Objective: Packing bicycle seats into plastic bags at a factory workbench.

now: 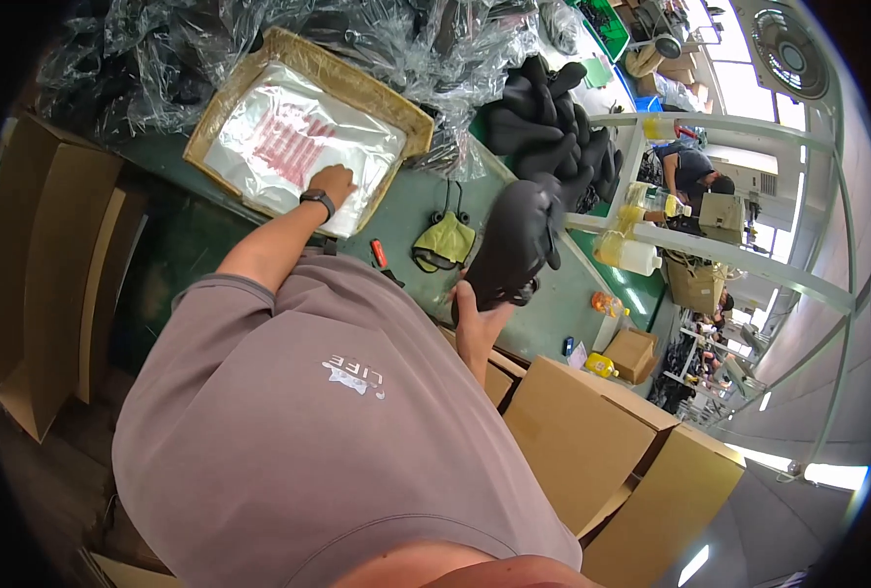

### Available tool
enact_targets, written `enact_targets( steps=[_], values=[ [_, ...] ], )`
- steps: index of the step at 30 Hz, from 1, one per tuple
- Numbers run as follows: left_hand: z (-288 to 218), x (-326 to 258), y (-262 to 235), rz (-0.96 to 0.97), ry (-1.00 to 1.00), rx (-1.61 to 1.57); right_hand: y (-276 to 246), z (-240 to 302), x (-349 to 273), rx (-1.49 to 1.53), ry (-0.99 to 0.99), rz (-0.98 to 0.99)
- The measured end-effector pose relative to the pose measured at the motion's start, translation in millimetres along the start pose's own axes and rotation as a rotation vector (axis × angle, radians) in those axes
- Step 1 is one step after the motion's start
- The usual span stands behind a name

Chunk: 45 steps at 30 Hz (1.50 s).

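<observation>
Currently, taking the middle of the view as the clock's centre, a black saddle-shaped piece [514, 240] is held up at two o'clock above the green worktop [556, 318]. The right hand [479, 328] has hold of its lower end, thumb on the near side, the other fingers mostly hidden behind it. Toward half past ten, the left hand [333, 183], a dark watch [319, 201] on its wrist, lies on a stack of clear printed bags [293, 132] in a tan tray [352, 82]; its fingers are curled, and I cannot tell whether they pinch a bag. Between the hands lie a red-handled tool [379, 254] at ten o'clock and, at twelve, a yellow-green item with black parts [445, 242]. More black pieces [543, 127] are heaped at one o'clock, just beyond the held one, while clear plastic wrapping [387, 59] crowds the far edge around twelve. An open carton [582, 441] stands between four and five o'clock, a small brown box [631, 355] sits between three and four, and a co-worker [688, 169] is bent over at two, well apart.
</observation>
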<state>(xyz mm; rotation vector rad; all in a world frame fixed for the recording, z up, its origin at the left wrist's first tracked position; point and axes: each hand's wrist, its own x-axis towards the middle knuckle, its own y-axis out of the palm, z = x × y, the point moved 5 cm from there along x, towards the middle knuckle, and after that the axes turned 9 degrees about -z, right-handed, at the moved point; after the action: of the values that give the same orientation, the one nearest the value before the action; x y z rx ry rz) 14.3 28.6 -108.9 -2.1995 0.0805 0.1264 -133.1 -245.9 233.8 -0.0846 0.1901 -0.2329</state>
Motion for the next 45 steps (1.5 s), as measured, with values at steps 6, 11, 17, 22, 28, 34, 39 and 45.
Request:
enact_targets(
  steps=[6,11,17,22,28,34,39,45],
  values=[
    [-16,-17,-24,-0.160,0.045,0.008,-48,-91,1,-0.236,0.361,0.012],
    [-1,-22,-15,-0.085,-0.018,-0.047,-19,-103,-5,-0.397,0.346,0.009],
    [47,-32,-22,-0.233,-0.325,-0.526,50,-112,40,-0.145,0.319,0.174],
    [76,-33,-38,-0.385,-0.464,-0.843,136,-128,91,-0.057,0.242,0.394],
    [1,-48,-168,-0.850,-0.042,-0.484,187,-177,123,-0.995,-0.474,0.621],
    [-94,-151,-288,-0.433,0.401,-0.507,179,-181,117,-0.286,0.333,0.482],
    [-67,-195,-282,0.028,-0.269,-1.661,141,-113,90,0.346,0.850,0.429],
    [-175,-118,-292,-0.016,-0.084,-1.262,134,20,77,-0.272,-0.534,0.318]
  ],
)
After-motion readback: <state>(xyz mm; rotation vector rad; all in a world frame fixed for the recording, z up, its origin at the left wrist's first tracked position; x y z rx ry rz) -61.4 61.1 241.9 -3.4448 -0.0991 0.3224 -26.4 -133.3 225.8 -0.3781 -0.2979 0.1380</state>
